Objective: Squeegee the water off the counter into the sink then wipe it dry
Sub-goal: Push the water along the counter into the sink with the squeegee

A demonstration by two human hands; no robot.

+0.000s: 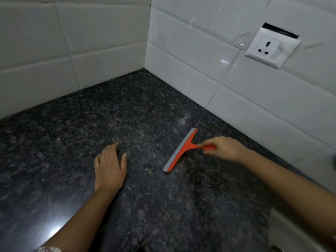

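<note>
Orange squeegee (pixel 179 153) on the dark speckled counter (pixel 87 120), in a tiled corner.
I am gripping the squeegee's handle in my right hand (pixel 224 148), with the grey blade edge lying on the counter. I am resting my left hand (pixel 110 165) on the stone nearby, fingers relaxed. A white socket (pixel 272 47) is sitting on the right-hand wall.
</note>
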